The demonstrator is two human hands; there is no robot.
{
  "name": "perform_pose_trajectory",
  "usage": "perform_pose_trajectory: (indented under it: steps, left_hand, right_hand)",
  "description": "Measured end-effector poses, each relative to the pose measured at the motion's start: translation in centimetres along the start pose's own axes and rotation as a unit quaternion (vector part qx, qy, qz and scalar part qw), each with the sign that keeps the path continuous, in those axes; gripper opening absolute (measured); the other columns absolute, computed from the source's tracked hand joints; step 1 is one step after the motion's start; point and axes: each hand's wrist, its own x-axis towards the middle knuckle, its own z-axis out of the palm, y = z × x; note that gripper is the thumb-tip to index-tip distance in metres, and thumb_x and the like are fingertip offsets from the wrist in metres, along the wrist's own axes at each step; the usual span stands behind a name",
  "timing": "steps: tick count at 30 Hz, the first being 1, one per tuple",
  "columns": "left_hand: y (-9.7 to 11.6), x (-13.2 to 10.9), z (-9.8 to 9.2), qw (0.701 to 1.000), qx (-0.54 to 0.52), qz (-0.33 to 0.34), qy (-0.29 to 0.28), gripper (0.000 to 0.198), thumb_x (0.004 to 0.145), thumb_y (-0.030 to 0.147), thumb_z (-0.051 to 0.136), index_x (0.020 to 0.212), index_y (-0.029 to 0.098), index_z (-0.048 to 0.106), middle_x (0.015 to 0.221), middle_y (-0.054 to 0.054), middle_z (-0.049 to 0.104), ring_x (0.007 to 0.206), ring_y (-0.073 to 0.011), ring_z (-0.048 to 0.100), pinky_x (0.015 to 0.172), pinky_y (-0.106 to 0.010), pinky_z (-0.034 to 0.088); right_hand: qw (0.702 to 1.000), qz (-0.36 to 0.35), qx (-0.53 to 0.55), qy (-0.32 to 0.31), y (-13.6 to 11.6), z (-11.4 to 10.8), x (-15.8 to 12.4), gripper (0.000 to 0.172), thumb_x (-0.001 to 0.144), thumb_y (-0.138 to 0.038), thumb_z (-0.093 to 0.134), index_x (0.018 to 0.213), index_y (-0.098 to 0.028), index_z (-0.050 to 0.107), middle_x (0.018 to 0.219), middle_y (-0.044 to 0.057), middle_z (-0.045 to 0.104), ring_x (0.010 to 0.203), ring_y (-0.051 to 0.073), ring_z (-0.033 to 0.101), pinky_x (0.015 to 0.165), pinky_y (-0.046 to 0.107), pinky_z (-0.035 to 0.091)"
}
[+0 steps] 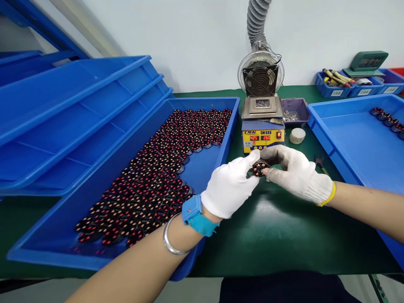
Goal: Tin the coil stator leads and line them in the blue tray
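A small round black part with copper-coloured segments (259, 168) is held above the glossy green tabletop (271, 235). The left hand (231, 185), in a smooth white glove, pinches its 9 o'clock side; the right hand (292, 172), in a white knitted glove with a yellow cuff, pinches around 2 o'clock. Beyond, at 12 o'clock, stands a yellow-and-blue metal heating unit (248, 144); at 9 o'clock, a blue plastic tray (198, 164) holds rows of similar parts (151, 176).

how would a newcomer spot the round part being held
Find the yellow-fronted CM 558 unit on the green table. Before it, the white-gloved left hand and right hand meet at a black round part with coppery marks. Unlike lookalikes in the blue trays, it is held.
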Motion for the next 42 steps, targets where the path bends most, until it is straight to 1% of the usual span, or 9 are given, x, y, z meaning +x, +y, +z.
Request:
perform_pose_trajectory:
  steps: [4,6,9,15,23,28,33,38,42]
  left_hand:
    - [0.3,0.2,-1.1,0.998,0.042,-0.025,-0.039,0.018,0.080,0.026,0.054,0.081,0.019,0.070,0.079,-0.008,0.071,0.074,-0.0222,0.066,0.066,-0.030,0.046]
    - [0.4,0.3,-2.0,0.994,-0.020,-0.026,-0.106,0.024,0.081,0.031,0.056,0.062,0.019,0.064,0.061,-0.004,0.065,0.058,-0.0170,0.061,0.057,-0.027,0.041]
    - [0.3,0.3,-3.2,0.967,-0.142,-0.057,-0.204,0.026,0.074,0.044,0.067,0.064,0.021,0.063,0.052,0.002,0.060,0.047,-0.0126,0.055,0.050,-0.024,0.039]
    - [0.2,0.3,-2.8,0.964,-0.201,-0.152,-0.086,0.067,0.052,0.054,0.082,0.105,0.021,0.058,0.086,-0.003,0.067,0.065,-0.0160,0.061,0.058,-0.027,0.049]
    - [0.6,-0.1,-2.3,0.917,-0.330,-0.160,-0.160,0.040,0.082,0.052,0.059,0.062,0.019,0.049,0.053,0.002,0.056,0.045,-0.0109,0.053,0.046,-0.024,0.042]
    - [-0.3,0.2,-2.8,0.900,-0.381,-0.184,-0.101,0.038,0.079,0.052,0.065,0.069,0.018,0.051,0.054,0.002,0.058,0.043,-0.0104,0.052,0.041,-0.022,0.042]
    - [0.9,0.4,-1.3,0.872,-0.398,-0.207,-0.197,0.036,0.082,0.051,0.061,0.075,0.017,0.052,0.059,0.001,0.060,0.048,-0.0107,0.058,0.042,-0.019,0.042]
    - [1.4,-0.3,-2.7,0.840,-0.464,-0.185,-0.211,0.032,0.080,0.044,0.065,0.067,0.016,0.054,0.054,0.001,0.061,0.041,-0.0110,0.055,0.040,-0.021,0.044]
    - [0.7,-0.2,-3.0,0.860,-0.460,-0.208,-0.077,0.043,0.081,0.059,0.057,0.070,0.017,0.054,0.052,0.001,0.059,0.038,-0.0109,0.052,0.035,-0.021,0.040]
  right_hand:
    - [0.996,-0.019,-0.081,0.029,0.1,-0.2,-0.6,0.033,0.075,-0.023,0.067,0.108,-0.023,0.064,0.109,0.002,0.069,0.104,0.019,0.064,0.097,0.039,0.050]
    - [0.996,-0.015,-0.084,0.035,0.0,-0.4,-0.6,0.033,0.076,-0.022,0.065,0.110,-0.023,0.063,0.109,0.002,0.069,0.104,0.019,0.065,0.098,0.039,0.050]
    - [0.998,0.002,-0.049,0.039,0.1,-0.7,-0.2,0.031,0.077,-0.020,0.063,0.108,-0.021,0.063,0.106,0.004,0.070,0.100,0.019,0.066,0.094,0.038,0.053]
    - [1.000,0.009,-0.002,0.027,0.5,-1.0,0.3,0.030,0.076,-0.018,0.063,0.107,-0.018,0.062,0.106,0.006,0.069,0.098,0.019,0.067,0.088,0.036,0.056]
    - [1.000,-0.003,-0.004,0.007,0.5,-0.7,0.2,0.027,0.077,-0.018,0.063,0.104,-0.019,0.063,0.101,0.005,0.070,0.095,0.018,0.068,0.086,0.035,0.057]
    - [0.999,0.029,0.015,0.033,0.1,-0.9,0.6,0.029,0.074,-0.021,0.066,0.102,-0.017,0.064,0.101,0.006,0.070,0.091,0.019,0.069,0.083,0.034,0.058]
    - [0.999,0.009,0.023,0.035,0.2,-0.5,0.2,0.029,0.075,-0.018,0.064,0.104,-0.017,0.064,0.102,0.005,0.070,0.095,0.018,0.068,0.087,0.033,0.057]
    - [0.998,0.007,0.016,0.058,0.4,-0.6,0.6,0.028,0.074,-0.020,0.066,0.102,-0.017,0.065,0.103,0.005,0.071,0.095,0.019,0.068,0.086,0.032,0.058]
    - [0.997,0.004,0.034,0.072,0.2,-0.7,0.8,0.028,0.073,-0.019,0.066,0.101,-0.017,0.065,0.103,0.005,0.071,0.093,0.017,0.068,0.083,0.029,0.059]
